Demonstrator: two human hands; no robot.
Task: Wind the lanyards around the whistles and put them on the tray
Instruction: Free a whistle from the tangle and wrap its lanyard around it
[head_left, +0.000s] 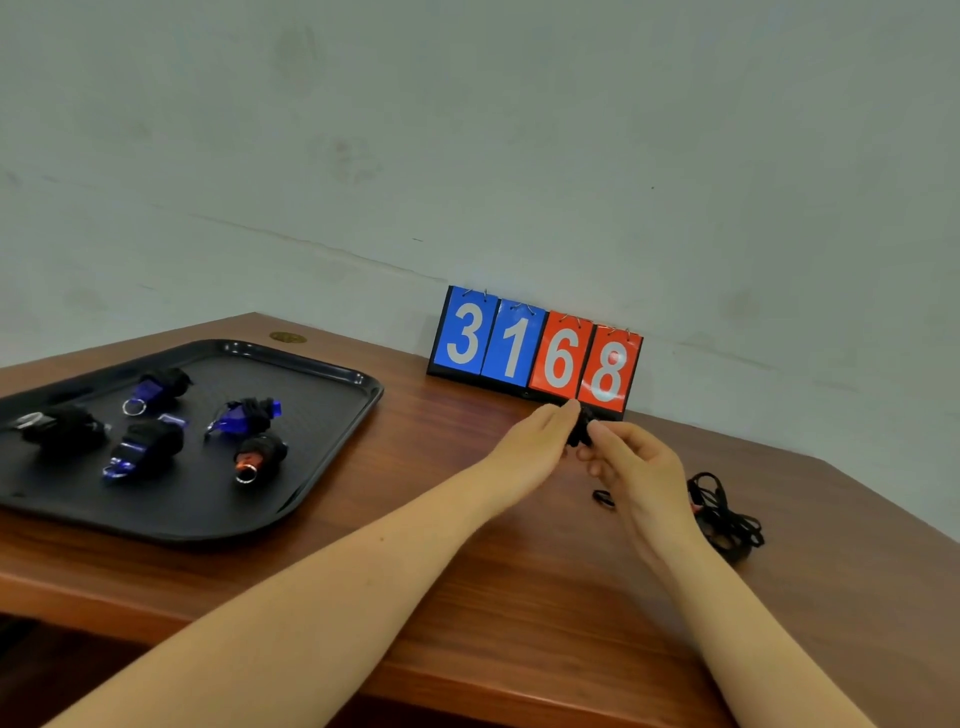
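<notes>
Between the 2 hands, just in front of the red half of the flip scoreboard (535, 349), a small black bundle (581, 433) is held above the wooden table (467, 571); it looks like a whistle with most of its lanyard already wound on, raised, I judge, so the cord can pass round it freely. The left hand (530, 441) has its fingertips closed on the bundle's left side, palm turned inward, forearm reaching diagonally up from the lower left. The right hand (631, 465) pinches the bundle from the right with curled fingers, and a short black tail (602, 499) hangs below it. Right of that wrist, 1 loose lanyard (724, 512) lies tangled on the table, not yet wound. Well apart on the left, the black tray (332, 410) holds 5 wrapped whistles (150, 447), placed apart from one another.
</notes>
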